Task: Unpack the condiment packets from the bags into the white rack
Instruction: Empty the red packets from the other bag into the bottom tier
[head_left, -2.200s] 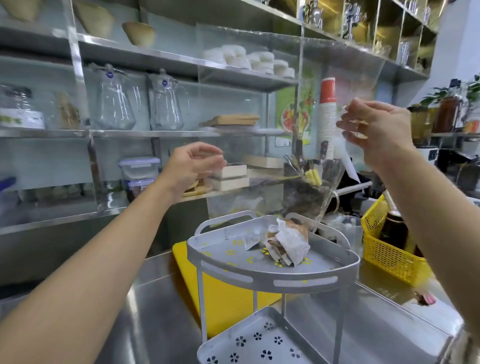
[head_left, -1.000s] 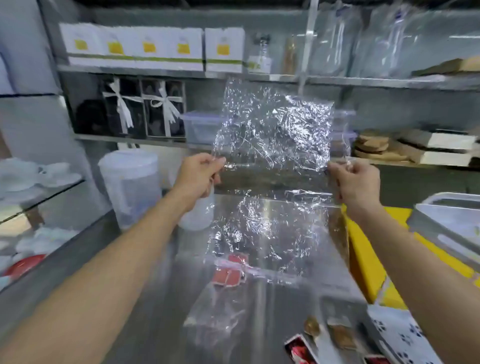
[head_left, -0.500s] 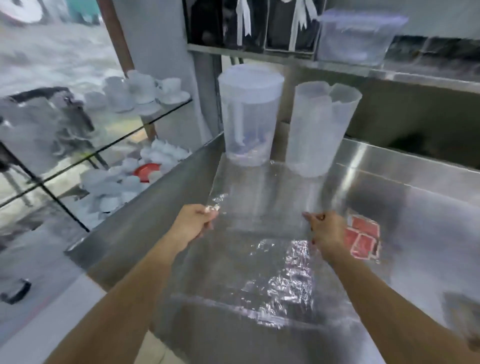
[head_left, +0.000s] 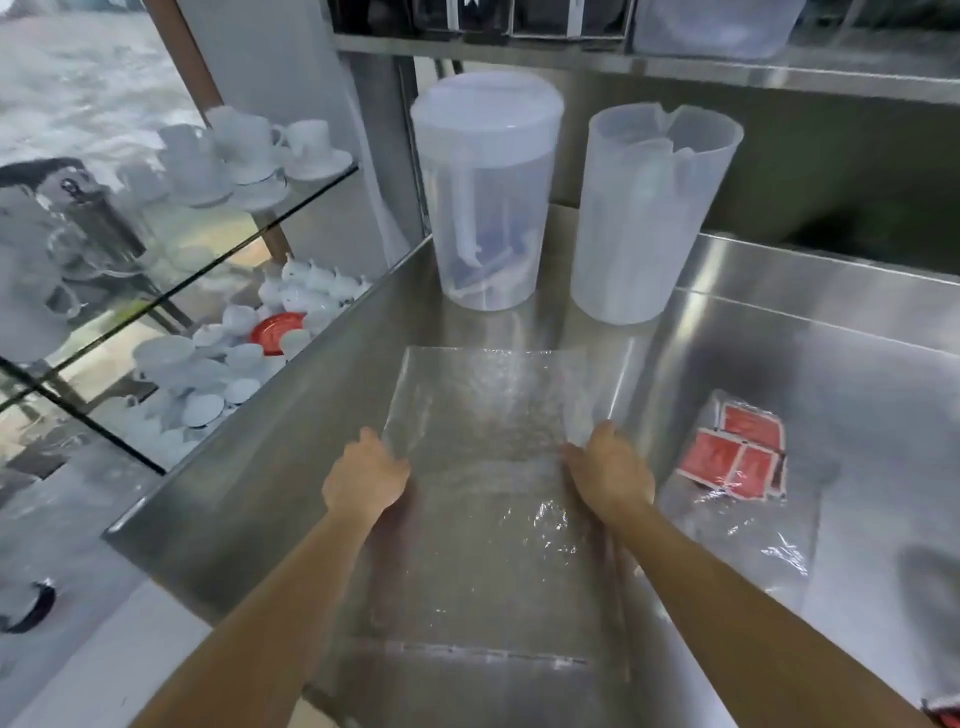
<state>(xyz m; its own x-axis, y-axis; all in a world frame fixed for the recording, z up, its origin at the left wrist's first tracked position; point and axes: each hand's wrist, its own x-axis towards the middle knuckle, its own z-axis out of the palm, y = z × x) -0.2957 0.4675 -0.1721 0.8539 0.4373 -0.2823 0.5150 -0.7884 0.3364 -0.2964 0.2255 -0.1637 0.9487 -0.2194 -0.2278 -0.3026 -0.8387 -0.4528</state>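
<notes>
Pressing an empty clear bag flat on the steel counter, my left hand and right hand pin its side edges, fingers curled; I should smooth outward evenly.

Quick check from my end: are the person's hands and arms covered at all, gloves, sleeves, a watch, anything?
No. The left hand and right hand are bare, with no gloves, rings or watch showing. Both forearms are uncovered as far as the frame reaches; no sleeve edge appears.
</notes>
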